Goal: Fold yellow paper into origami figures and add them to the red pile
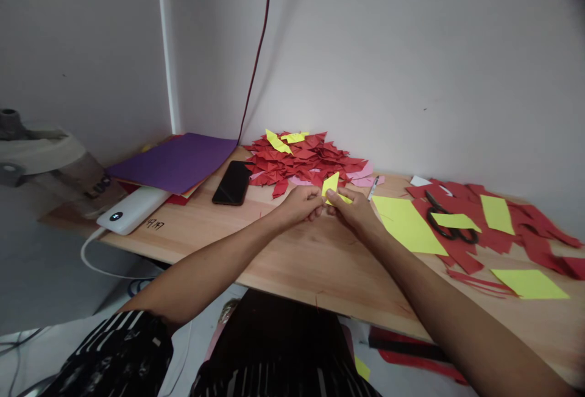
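A small folded piece of yellow paper is held up over the wooden table, pinched between both hands. My left hand has its fingers curled closed at the paper's left edge. On the other side, my right hand grips it with the thumb pressed on its face; part of the paper shows beyond that thumb. Just behind the hands lies a heap of folded red paper pieces, with a couple of folded yellow pieces on top.
Left of the heap are a black phone, purple sheets and a white power bank with a cable. To the right lie a yellow sheet, black scissors, red paper scraps and a pen. A wall stands behind.
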